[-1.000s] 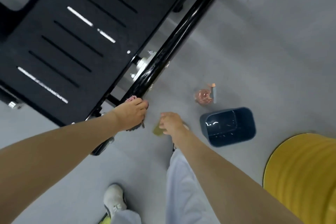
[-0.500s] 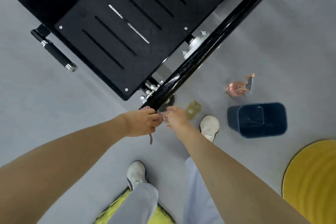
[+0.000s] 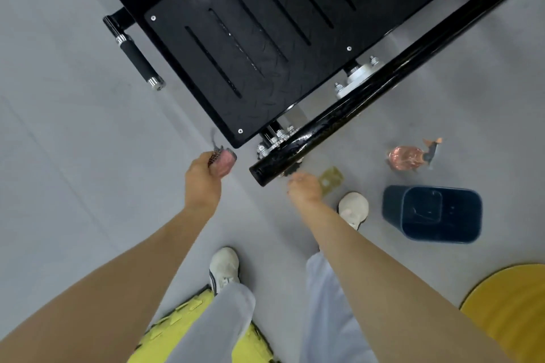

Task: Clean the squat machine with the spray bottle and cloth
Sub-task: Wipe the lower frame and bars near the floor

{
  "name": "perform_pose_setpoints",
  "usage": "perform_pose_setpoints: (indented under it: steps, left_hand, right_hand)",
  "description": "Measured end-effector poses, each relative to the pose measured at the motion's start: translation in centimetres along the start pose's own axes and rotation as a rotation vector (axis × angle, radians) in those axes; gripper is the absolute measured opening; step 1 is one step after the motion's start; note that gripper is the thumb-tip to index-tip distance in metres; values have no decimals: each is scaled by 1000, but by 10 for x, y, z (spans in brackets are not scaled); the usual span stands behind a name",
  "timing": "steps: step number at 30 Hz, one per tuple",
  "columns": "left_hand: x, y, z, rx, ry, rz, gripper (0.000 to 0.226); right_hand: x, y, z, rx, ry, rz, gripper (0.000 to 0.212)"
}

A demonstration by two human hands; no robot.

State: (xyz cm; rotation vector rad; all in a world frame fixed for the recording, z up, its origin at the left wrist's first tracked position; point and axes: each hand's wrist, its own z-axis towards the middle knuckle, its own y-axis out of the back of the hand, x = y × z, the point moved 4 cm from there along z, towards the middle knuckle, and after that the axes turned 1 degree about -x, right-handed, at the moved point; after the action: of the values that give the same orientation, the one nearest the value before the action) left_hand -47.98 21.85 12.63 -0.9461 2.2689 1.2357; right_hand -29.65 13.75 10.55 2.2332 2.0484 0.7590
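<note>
The squat machine's black slotted footplate (image 3: 265, 47) fills the top of the view, with a glossy black frame tube (image 3: 348, 115) along its right side ending near my hands. My left hand (image 3: 203, 183) grips a bunched pink and dark cloth (image 3: 222, 158), just left of the plate's near corner and apart from the tube. My right hand (image 3: 305, 188) hangs with loosely curled fingers and holds nothing, just below the tube's end. The pink spray bottle (image 3: 408, 158) lies on its side on the grey floor, to the right of both hands.
A dark blue bin (image 3: 433, 215) stands on the floor right of my right foot. A small olive tag (image 3: 331, 181) lies near the tube end. A yellow round object (image 3: 513, 312) sits at the lower right, a yellow-green mat (image 3: 188, 330) beneath my legs. A black handle (image 3: 135, 57) sticks out left.
My left hand has pulled the cloth off the tube's end and moved left. My right hand has drawn apart from it. The view has pulled back from the machine.
</note>
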Motion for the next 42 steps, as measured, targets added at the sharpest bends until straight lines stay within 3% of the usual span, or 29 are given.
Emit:
perform_pose_setpoints:
  steps: [2, 3, 8, 13, 19, 23, 28, 30, 36, 42]
  left_hand:
    - [-13, -17, -17, -105, 210, -291, 15]
    - [-16, -34, -26, -68, 266, -382, 18]
    - [-27, -81, -44, -131, 431, -741, 52]
    - [4, -90, -20, -76, 632, -844, 23]
    - [12, -92, -10, 80, 722, -971, 31]
    - [10, -90, -10, 50, 736, -924, 23]
    - [-3, -69, -17, 113, 733, -730, 25]
    - [-14, -60, -18, 176, 713, -675, 27]
    - [-36, -27, -24, 265, 598, -450, 31]
    - [-113, -34, -22, 134, 549, -427, 33]
  right_hand:
    - [-3, -1, -2, 5, -20, 40, 31]
    - [-2, -3, -3, 23, -25, 72, 28]
    - [8, -10, 1, 16, 23, 93, 31]
    - [8, -17, 6, -43, 35, 123, 26]
    - [5, -16, 5, 3, 0, 289, 29]
    - [6, -11, 15, 10, 40, 62, 24]
    - [11, -12, 23, 117, -104, -21, 43]
    - [14, -11, 23, 83, -93, -52, 48]
    - [-4, -21, -15, 261, -211, 57, 55]
    - [-38, 36, -27, 226, -353, 249, 58]
